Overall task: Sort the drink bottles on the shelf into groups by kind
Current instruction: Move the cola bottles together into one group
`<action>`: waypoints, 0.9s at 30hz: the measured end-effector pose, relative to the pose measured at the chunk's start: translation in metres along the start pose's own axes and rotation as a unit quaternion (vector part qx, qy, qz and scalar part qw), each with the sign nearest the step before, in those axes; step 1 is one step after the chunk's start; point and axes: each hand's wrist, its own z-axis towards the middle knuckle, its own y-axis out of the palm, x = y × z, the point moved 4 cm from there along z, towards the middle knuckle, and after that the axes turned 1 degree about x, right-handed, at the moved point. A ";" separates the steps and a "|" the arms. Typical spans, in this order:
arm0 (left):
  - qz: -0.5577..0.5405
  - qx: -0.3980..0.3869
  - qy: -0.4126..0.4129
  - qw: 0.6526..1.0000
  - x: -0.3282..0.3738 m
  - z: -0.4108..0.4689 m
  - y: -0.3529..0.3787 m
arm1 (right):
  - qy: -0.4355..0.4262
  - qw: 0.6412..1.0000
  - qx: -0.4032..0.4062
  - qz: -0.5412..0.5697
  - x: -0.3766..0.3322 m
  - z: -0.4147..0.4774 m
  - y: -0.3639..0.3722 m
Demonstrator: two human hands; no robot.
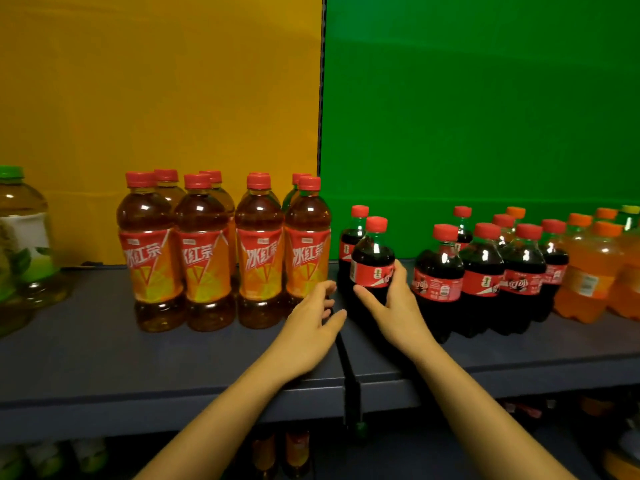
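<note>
Several iced-tea bottles (204, 251) with red caps and orange labels stand grouped on the dark shelf (86, 348), left of centre. To the right, several small cola bottles (481, 271) with red labels stand in a cluster. My right hand (394, 306) grips one cola bottle (372, 261) around its lower body, just right of the shelf joint. A second cola bottle (348, 244) stands right behind it. My left hand (311, 317) hovers with fingers apart near the rightmost iced-tea bottle (306, 244), holding nothing. Orange soda bottles (588, 271) stand at the far right.
A large green-capped tea bottle (24, 237) stands at the far left. Yellow (156, 81) and green (485, 98) back panels close off the shelf's rear. A black divider post (349, 375) splits the shelf at the front. More bottles show dimly on the shelf below.
</note>
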 end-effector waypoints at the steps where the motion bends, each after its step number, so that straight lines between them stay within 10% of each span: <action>1: -0.009 0.000 -0.019 1.000 0.000 0.004 0.006 | 0.000 1.000 -0.001 0.011 0.002 0.004 0.000; 11: -0.083 0.062 -0.146 0.984 0.002 0.054 0.038 | -0.007 0.998 0.002 0.061 0.022 0.030 -0.004; 27: 0.048 0.134 -0.124 0.982 -0.020 0.106 0.053 | 0.044 0.993 0.033 0.106 0.041 0.049 -0.010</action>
